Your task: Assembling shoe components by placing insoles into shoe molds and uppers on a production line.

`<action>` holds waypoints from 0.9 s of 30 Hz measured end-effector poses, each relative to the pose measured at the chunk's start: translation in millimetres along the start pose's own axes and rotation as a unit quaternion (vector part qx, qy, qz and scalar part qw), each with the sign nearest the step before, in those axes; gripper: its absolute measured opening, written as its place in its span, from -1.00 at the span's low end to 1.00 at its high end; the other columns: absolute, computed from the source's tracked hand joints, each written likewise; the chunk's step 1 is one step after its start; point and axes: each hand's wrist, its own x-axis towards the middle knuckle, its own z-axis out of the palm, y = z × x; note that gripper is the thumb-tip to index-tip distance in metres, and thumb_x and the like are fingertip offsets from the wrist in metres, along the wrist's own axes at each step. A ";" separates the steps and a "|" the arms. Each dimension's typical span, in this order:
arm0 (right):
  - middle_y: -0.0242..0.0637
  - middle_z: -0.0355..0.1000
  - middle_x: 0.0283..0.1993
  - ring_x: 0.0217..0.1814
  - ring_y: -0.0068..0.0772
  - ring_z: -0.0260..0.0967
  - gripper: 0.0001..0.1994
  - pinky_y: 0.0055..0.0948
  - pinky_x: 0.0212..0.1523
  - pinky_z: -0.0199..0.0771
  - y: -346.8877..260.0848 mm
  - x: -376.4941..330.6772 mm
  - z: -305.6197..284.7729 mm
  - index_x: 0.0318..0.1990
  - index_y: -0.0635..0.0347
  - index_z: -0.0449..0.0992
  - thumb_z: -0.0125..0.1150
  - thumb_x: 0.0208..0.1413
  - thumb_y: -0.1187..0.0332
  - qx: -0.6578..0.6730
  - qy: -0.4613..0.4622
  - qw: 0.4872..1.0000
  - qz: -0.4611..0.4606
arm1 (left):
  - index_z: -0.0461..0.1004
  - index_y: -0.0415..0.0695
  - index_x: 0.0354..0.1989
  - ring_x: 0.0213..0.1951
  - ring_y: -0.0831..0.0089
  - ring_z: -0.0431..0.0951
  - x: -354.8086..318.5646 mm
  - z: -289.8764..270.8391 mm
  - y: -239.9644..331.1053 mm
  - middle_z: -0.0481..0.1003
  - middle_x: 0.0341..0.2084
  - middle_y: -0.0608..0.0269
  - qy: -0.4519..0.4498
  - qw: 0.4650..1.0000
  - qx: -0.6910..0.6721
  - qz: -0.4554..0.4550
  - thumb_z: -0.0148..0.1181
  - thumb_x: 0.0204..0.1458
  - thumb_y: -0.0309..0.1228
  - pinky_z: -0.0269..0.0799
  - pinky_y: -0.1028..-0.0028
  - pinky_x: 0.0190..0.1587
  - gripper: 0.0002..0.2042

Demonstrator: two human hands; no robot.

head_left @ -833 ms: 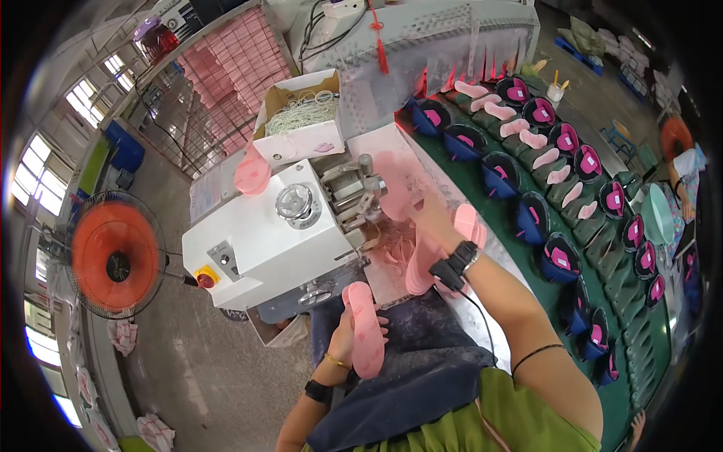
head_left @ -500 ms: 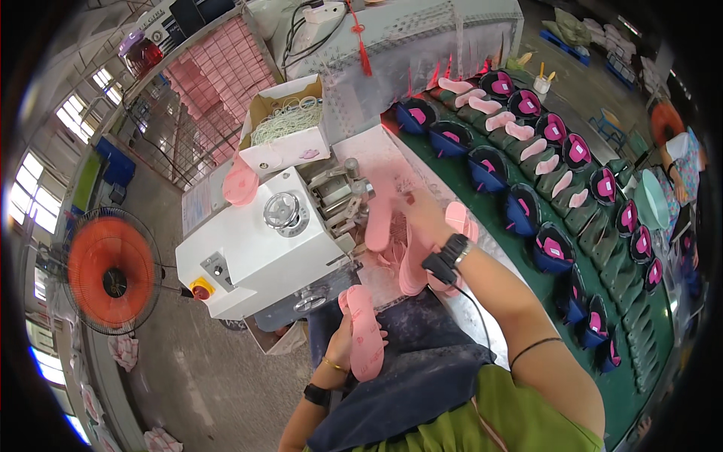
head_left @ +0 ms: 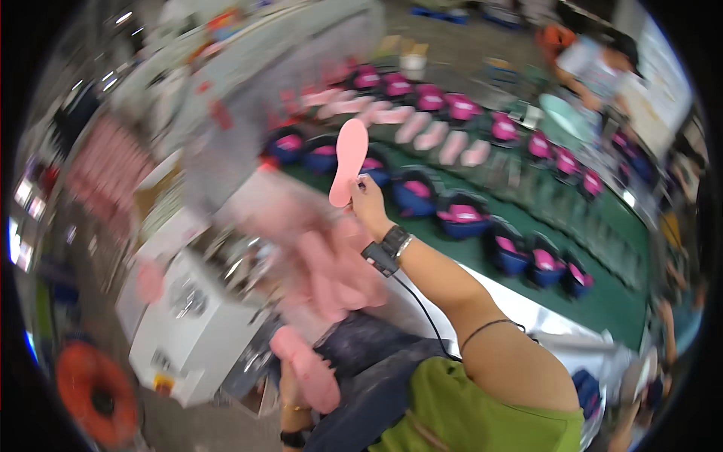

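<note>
My right hand (head_left: pixel 367 205) is raised at the near edge of the green conveyor, closed on the heel end of a pink insole (head_left: pixel 351 154) that stands nearly upright. Low in the picture, my left hand (head_left: pixel 288 388) is wrapped round one or more pink insoles (head_left: pixel 307 369), fingertips showing along the far edge. Whether it is a single piece or a stack, I cannot tell. Between the two hands a heap of pink insoles (head_left: pixel 331 275) lies on the work surface, smeared by motion.
A white machine (head_left: pixel 184 328) with a handwheel stands left, an orange fan (head_left: pixel 98 393) beyond it. Blue shoe uppers (head_left: pixel 416 192) with pink linings and several pink pieces (head_left: pixel 452 147) line the green conveyor (head_left: pixel 602 301). Another person (head_left: pixel 595 68) works across it, by a pale green basin (head_left: pixel 563 115).
The view has swung to the right. My right hand has left the side of the machine and lifted an insole toward the conveyor. My left hand keeps its hold low down.
</note>
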 end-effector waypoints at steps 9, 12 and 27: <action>0.11 0.50 -0.19 -0.09 0.13 0.47 -0.65 -0.15 -0.07 0.45 -3.9 -14.5 -445.9 -0.05 0.27 0.38 0.15 -0.02 0.37 -0.419 0.422 0.803 -0.037 | 0.34 -0.11 -0.11 -0.36 0.23 0.52 27.3 87.7 15.9 0.44 -0.41 0.22 0.037 0.993 0.065 -0.095 -0.21 0.13 0.28 0.54 0.13 -0.32 -0.38; 0.10 0.51 -0.15 -0.05 0.09 0.47 -0.60 -0.20 -0.04 0.45 4.9 -27.7 -508.1 -0.02 0.29 0.45 0.12 -0.11 0.44 -0.471 0.401 0.785 0.032 | 0.34 -0.11 -0.11 -0.35 0.24 0.52 25.7 88.1 14.4 0.44 -0.41 0.22 0.053 0.992 0.068 -0.096 -0.23 0.13 0.29 0.54 0.14 -0.31 -0.37; -0.13 0.48 -0.39 -0.34 -0.18 0.43 -0.70 -0.24 -0.27 0.41 -13.1 -166.5 -72.9 -0.25 0.23 0.51 0.22 0.07 0.14 -0.241 -0.291 0.925 0.045 | 0.21 -0.24 0.13 -0.12 0.08 0.52 47.5 58.9 9.3 0.44 -0.11 -0.04 -0.004 0.985 0.169 -0.031 -0.28 0.26 0.08 0.49 0.10 -0.10 -0.42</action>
